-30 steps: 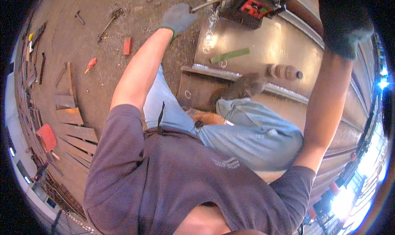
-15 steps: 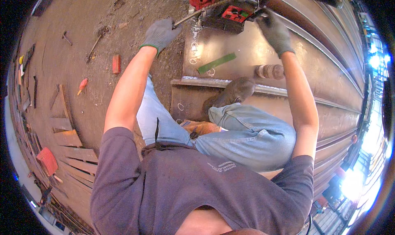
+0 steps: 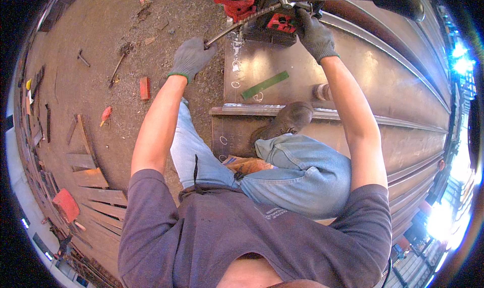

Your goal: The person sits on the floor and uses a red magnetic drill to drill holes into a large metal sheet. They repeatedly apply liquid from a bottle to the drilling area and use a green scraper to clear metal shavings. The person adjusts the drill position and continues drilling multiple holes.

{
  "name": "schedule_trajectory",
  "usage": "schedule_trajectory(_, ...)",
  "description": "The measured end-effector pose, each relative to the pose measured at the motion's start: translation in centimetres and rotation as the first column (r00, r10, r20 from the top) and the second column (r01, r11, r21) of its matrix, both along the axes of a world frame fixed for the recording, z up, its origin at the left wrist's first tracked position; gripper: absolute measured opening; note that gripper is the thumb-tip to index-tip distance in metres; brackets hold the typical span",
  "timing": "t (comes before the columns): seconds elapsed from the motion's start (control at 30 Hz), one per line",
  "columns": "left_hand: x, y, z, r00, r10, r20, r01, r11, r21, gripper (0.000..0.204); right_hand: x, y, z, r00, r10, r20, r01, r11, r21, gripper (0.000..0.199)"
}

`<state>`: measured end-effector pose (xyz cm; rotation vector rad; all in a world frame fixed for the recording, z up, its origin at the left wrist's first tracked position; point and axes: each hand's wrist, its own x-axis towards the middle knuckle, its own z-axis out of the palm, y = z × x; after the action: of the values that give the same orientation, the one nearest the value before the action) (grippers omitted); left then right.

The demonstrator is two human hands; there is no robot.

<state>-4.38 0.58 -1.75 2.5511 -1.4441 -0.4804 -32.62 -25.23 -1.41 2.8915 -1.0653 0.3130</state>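
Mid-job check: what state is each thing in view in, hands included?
Left hand: gloved, closed around the metal rod.
Right hand: gloved, just right of the red panel; grip unclear.
Red-and-black machine: on the steel plate; running or not, unclear.
Black-gripped lever: no hand on it.
Green strip: lying flat.
Brown bottle: partly hidden by the right forearm.
Red block: lying on the ground.
Hammer: lying on the ground.

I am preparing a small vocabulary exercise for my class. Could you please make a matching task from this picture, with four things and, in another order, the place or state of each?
1. left hand
2. right hand
3. green strip
4. red block

A. lying on the steel surface
B. closed around the metal rod
C. lying on the ground
D. beside the red panel

Pairs: 1-B, 2-D, 3-A, 4-C
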Motion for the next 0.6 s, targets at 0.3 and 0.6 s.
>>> schedule_trajectory(0.3, -0.7, 0.2, 1.8, 0.998, -0.026, -0.059, 0.027, 1.0, 0.003, 0.056, 0.4, 0.2, -0.2, 0.999, -0.042, -0.013, 0.042, 0.999, 0.012, 0.041)
schedule_trajectory(0.6, 0.3, 0.6, 0.1, 0.998, -0.057, -0.037, 0.055, 0.998, -0.044, 0.059, 0.9, -0.1, 0.2, 0.997, -0.029, -0.077, 0.027, 0.999, -0.033, 0.048)
